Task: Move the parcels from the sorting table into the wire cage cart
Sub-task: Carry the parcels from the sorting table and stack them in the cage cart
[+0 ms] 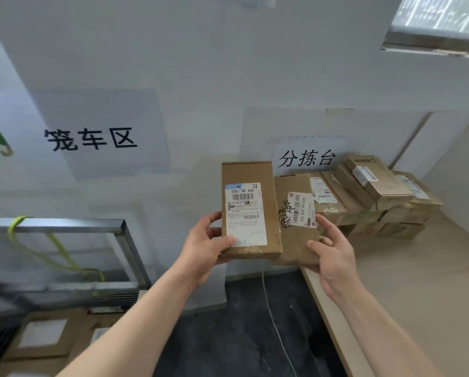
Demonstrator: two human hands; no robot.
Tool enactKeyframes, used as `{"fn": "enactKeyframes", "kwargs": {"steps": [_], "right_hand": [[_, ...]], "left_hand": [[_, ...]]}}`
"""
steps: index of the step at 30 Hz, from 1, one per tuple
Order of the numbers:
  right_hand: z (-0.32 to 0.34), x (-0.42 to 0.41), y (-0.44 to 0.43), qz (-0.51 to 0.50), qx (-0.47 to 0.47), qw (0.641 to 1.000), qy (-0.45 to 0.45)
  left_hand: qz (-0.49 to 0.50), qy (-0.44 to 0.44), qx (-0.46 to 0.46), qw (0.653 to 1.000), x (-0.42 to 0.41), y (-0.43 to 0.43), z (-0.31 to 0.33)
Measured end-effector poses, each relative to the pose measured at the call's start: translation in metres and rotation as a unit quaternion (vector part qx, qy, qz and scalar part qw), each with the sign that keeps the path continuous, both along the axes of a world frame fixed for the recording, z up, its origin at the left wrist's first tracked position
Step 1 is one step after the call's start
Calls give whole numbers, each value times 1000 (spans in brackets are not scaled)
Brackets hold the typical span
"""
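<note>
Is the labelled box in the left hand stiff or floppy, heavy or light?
The box looks stiff: its edges are straight. Probably light: the left hand alone holds it upright by one corner. Glossy tape may make it slippery.

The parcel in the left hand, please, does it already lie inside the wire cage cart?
No, the left hand grips the parcel in the air, right of the wire cage cart.

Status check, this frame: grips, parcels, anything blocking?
Left grip holds tall box. Right grip holds flat parcel. More parcels stacked on table. Nothing seen blocking cage cart.
</note>
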State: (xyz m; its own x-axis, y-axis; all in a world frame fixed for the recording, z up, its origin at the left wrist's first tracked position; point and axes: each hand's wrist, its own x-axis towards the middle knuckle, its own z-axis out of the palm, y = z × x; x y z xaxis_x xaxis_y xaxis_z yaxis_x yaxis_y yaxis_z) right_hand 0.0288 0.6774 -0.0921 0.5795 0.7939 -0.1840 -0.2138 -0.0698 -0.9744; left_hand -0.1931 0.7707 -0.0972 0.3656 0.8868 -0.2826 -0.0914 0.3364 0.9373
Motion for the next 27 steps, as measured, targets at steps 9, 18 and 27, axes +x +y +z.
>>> {"fn": "enactKeyframes", "kwargs": {"steps": [9, 18, 27], "right_hand": [[-1, 44, -16, -8, 13, 999, 48], [-8, 117, -25, 29, 19, 998, 44], [-19, 179, -32, 51, 2, 998, 33]], "left_hand": [[-7, 11, -1, 1000, 18, -2, 1], [-62, 49, 4, 997, 82, -9, -6], [-74, 64, 1, 995, 132, -14, -9]]}}
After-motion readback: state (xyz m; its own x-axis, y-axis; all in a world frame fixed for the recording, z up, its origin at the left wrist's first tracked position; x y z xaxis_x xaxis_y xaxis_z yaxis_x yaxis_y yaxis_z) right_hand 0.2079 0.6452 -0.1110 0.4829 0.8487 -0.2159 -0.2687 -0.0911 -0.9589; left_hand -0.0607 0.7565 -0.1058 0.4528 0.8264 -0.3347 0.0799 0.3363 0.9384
